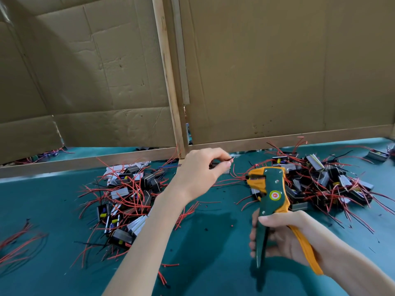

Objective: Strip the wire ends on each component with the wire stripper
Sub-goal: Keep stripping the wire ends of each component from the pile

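My right hand [284, 236] grips the handles of a green and orange wire stripper [270, 193], jaws pointing up and left. My left hand [201, 167] is raised over the table beyond it and pinches a small dark component [220, 166] with a thin black wire sticking out to the right. Red wires from that component reach toward the stripper's jaws; whether they sit inside the jaws I cannot tell. One pile of wired components [126, 197] lies at the left, another pile [324, 180] at the right.
The table top is teal cloth [203, 263] dotted with insulation scraps. Loose red wires [17, 242] lie at the far left edge. Cardboard walls [277, 71] on wooden strips close off the back, with a wooden post [171, 92] between them.
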Demonstrator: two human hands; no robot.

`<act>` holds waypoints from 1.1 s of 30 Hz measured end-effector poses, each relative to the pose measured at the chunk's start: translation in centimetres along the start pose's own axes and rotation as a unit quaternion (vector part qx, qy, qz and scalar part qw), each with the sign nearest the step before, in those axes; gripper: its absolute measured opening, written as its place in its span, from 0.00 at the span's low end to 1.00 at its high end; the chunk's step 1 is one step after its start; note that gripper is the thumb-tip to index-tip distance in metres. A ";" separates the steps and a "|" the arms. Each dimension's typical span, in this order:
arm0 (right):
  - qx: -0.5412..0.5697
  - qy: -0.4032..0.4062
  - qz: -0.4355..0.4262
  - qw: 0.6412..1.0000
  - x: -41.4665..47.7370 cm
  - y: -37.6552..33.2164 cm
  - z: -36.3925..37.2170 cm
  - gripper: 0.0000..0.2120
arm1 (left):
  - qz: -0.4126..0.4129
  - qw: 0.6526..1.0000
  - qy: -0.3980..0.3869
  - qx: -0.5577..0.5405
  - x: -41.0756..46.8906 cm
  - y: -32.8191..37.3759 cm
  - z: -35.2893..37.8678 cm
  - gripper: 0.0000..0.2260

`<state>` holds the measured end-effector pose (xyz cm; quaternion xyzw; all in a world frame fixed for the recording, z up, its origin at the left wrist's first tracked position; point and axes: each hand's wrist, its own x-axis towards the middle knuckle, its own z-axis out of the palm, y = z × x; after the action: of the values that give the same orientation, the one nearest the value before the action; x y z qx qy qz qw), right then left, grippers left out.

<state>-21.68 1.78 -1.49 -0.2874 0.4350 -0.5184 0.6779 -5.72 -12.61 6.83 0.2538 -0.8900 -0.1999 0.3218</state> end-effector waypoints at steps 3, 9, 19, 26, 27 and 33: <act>-0.002 0.031 0.069 0.997 0.5 0.5 -0.6 0.18 | 0.036 0.997 0.066 0.003 1.7 1.5 1.8 0.06; 0.022 0.031 0.090 0.995 0.8 0.5 -1.1 0.24 | 0.127 0.992 -0.009 -0.019 6.1 7.1 9.4 0.11; 0.049 0.044 0.062 0.996 0.9 0.1 -1.9 0.20 | 0.013 0.994 -0.107 -0.008 3.0 3.2 3.5 0.14; 0.025 0.046 0.059 0.997 0.7 0.1 -1.6 0.16 | -0.213 0.935 -0.151 0.239 -0.4 -8.1 -2.1 0.20; 0.022 0.048 0.059 0.997 0.7 0.0 -1.6 0.16 | -0.226 0.926 -0.166 0.255 -0.5 -9.1 -2.0 0.19; 0.037 0.066 0.049 0.996 0.7 -0.1 -2.0 0.11 | -0.245 0.890 -0.197 0.329 -1.1 -12.0 -0.5 0.20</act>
<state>-23.44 1.18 -2.53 -0.2056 0.4725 -0.5182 0.6826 -0.76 -21.60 0.42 0.5110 -0.8592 -0.0142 -0.0208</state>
